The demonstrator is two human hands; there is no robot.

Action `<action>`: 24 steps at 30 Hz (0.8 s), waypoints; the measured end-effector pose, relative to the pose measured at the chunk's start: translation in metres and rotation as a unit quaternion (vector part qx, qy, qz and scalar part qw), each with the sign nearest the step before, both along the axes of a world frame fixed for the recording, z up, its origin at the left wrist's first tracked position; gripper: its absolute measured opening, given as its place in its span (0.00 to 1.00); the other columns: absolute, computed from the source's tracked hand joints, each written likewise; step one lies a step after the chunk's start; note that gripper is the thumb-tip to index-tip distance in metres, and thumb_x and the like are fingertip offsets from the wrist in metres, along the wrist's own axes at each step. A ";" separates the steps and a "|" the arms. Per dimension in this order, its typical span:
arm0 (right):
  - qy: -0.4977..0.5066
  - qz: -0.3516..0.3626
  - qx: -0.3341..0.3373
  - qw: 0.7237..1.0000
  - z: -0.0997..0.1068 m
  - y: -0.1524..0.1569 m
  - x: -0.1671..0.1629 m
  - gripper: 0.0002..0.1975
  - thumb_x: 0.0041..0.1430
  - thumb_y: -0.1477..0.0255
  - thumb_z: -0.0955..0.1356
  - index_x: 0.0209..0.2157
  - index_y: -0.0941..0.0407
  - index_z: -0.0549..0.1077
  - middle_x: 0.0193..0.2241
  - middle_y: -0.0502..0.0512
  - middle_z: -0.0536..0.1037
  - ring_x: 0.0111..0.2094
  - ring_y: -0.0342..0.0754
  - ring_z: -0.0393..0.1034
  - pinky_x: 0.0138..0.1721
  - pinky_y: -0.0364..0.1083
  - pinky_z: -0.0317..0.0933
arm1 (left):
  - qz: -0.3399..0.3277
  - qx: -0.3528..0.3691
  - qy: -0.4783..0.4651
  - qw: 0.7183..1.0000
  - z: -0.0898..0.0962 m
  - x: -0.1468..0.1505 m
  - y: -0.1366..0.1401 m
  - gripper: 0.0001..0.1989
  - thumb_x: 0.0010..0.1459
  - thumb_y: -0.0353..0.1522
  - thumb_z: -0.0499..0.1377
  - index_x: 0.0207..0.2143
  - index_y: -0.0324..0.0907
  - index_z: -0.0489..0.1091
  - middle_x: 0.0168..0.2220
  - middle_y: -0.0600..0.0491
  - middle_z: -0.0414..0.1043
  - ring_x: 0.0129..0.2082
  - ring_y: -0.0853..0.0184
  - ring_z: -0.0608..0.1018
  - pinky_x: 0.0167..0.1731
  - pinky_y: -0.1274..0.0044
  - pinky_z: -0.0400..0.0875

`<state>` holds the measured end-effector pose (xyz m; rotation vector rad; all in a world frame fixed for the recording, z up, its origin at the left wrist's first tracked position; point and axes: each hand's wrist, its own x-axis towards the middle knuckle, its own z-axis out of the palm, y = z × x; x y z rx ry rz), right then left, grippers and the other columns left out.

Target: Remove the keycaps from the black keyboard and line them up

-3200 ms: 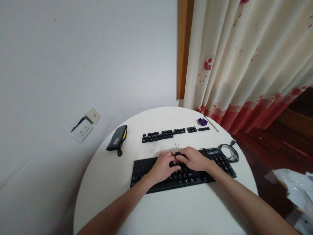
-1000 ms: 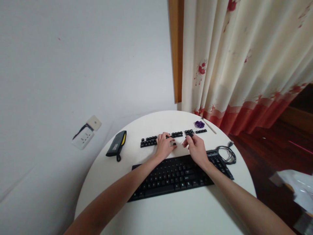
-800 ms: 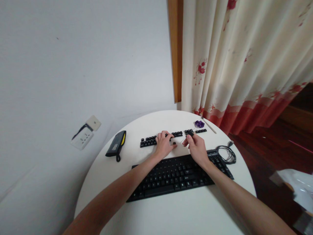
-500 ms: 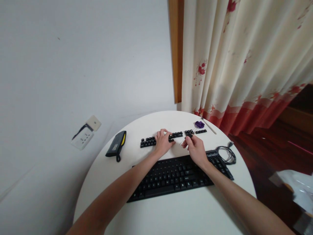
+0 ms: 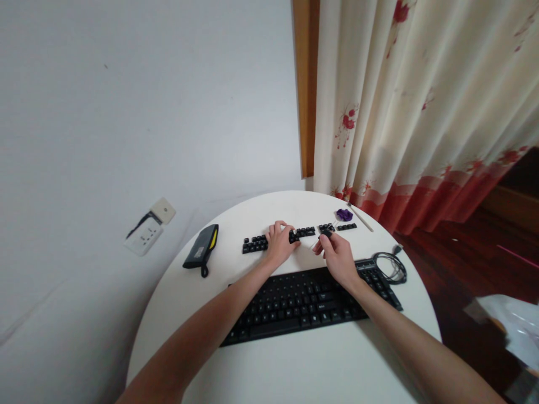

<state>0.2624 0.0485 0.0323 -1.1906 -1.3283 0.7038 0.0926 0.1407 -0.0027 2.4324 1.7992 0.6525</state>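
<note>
Keycaps (image 5: 255,245): on table (image 5: 269,365), in rows running left-right. Left hand (image 5: 278,243): nearer; fingers straddling near row's right end, grip cannot be told. Right hand (image 5: 339,256): fingers grasping wire tool (image 5: 324,234).

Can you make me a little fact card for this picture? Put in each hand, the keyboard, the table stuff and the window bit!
Left hand: at the loose black keycaps
Right hand: holding a wire keycap puller
Keyboard: black, under the forearms, some keycaps off
Cable: coiled, by the keyboard's right end
Pouch: dark, yellow patch, left side of the white table
Curtain: cream, red flowers
</note>
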 end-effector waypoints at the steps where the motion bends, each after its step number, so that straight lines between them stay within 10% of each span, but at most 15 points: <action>1: -0.001 0.001 0.001 1.000 0.000 0.000 0.000 0.21 0.67 0.59 0.61 0.25 0.56 0.71 0.23 0.54 0.77 0.23 0.46 0.68 0.28 0.44 0.62 | 0.000 0.000 -0.001 1.000 0.000 0.000 0.000 0.23 0.48 0.38 0.69 0.47 0.49 0.70 0.55 0.49 0.59 0.54 0.53 0.62 0.49 0.64 0.57; 17: -0.064 0.109 -0.004 0.992 0.018 -0.014 0.010 0.12 0.64 0.64 0.64 0.29 0.55 0.68 0.22 0.50 0.73 0.24 0.45 0.68 0.25 0.43 0.62 | -0.211 -0.083 -0.124 0.966 0.024 -0.016 -0.071 0.09 0.63 0.28 0.53 0.39 0.44 0.72 0.38 0.53 0.75 0.38 0.65 0.76 0.40 0.73 0.70; 24: -0.166 0.122 -0.013 0.978 -0.013 -0.033 0.015 0.12 0.65 0.68 0.64 0.27 0.56 0.67 0.24 0.49 0.71 0.26 0.46 0.65 0.30 0.44 0.57 | -0.228 -0.053 -0.085 0.968 0.016 -0.017 -0.105 0.10 0.64 0.27 0.51 0.38 0.43 0.73 0.37 0.53 0.75 0.40 0.64 0.75 0.43 0.72 0.69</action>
